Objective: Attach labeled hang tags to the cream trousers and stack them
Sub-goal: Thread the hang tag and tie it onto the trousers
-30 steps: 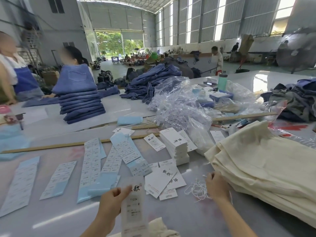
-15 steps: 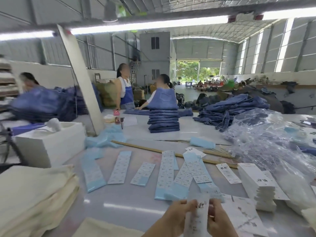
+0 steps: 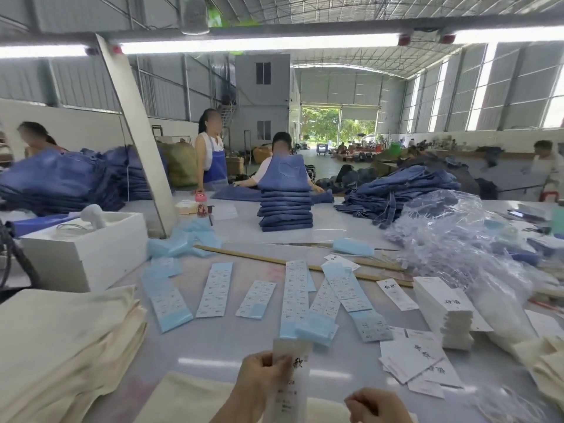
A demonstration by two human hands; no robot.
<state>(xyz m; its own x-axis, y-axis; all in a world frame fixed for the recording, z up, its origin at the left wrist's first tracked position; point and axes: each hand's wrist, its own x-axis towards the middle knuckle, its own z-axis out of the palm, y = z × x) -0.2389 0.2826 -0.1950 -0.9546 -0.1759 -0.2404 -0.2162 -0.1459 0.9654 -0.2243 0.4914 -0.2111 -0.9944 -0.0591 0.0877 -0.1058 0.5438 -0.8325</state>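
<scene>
My left hand pinches a white hang tag with black writing, held upright over the table's near edge. My right hand is low and to the right of the tag, apart from it, fingers curled together; nothing shows between them. Cream trousers lie flat under my hands. A tall stack of folded cream trousers stands at the left, and the edge of another cream pile shows at the far right. A stack of blank tags and loose tags lie to the right.
Several blue-backed label sheets are spread over the middle of the table. A white box stands at the left, a heap of clear plastic bags at the right, a wooden stick beyond the sheets. Denim stacks and workers are across the table.
My view swung left and up, bringing the left cream stack into sight. My right hand came from the strings to the tag, then let go and dropped to the lower right.
</scene>
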